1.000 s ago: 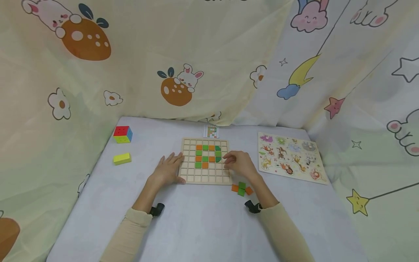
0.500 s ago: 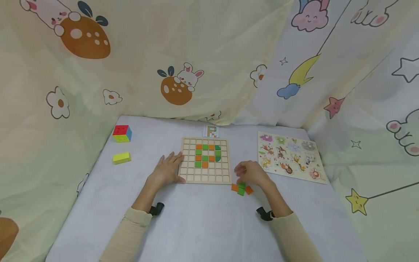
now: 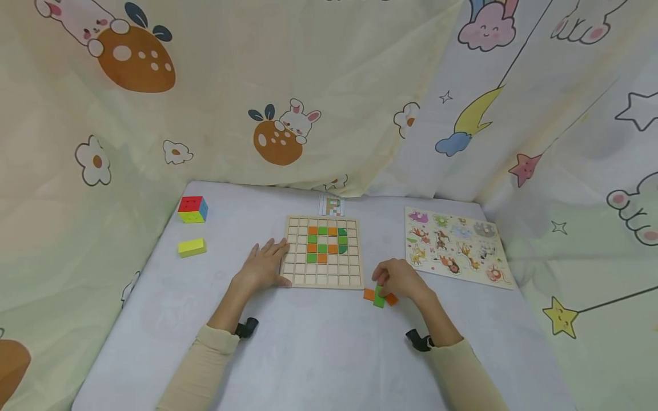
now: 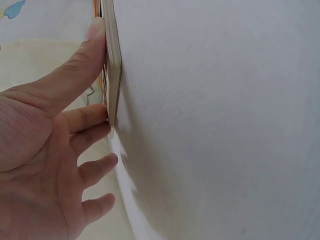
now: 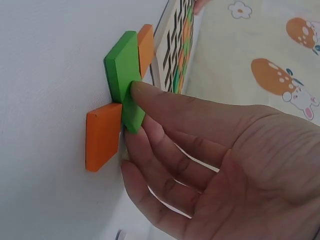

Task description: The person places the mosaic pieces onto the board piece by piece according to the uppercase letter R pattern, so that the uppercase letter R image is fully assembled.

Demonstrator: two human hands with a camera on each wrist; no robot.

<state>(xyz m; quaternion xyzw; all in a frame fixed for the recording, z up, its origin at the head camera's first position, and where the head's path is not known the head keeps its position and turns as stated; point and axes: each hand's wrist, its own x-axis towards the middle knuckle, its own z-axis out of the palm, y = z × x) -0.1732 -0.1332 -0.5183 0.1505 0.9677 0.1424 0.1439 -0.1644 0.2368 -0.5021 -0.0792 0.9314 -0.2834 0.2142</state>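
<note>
The wooden grid board (image 3: pixel 336 269) lies mid-table, with green and orange tiles set in several of its squares. My left hand (image 3: pixel 263 265) rests against the board's left side, fingers spread; in the left wrist view its thumb touches the board's edge. Off the board's front right corner, my right hand (image 3: pixel 400 278) pinches a green tile (image 5: pixel 132 116) between thumb and fingertips. Another green tile (image 5: pixel 120 67) adjoins it, and two orange tiles, one nearer (image 5: pixel 102 137) and one farther (image 5: pixel 146 50), lie on either side.
Behind the board lies a small pattern card (image 3: pixel 331 205). An animal puzzle board (image 3: pixel 452 242) is at the right. On the left are a colourful cube (image 3: pixel 192 209) and a yellow block (image 3: pixel 192 248). Printed curtains (image 3: pixel 360 114) hang along the table's back.
My right hand has moved from the board's right side back and down to the loose tiles, and now pinches a green one. My left hand has stayed at the board.
</note>
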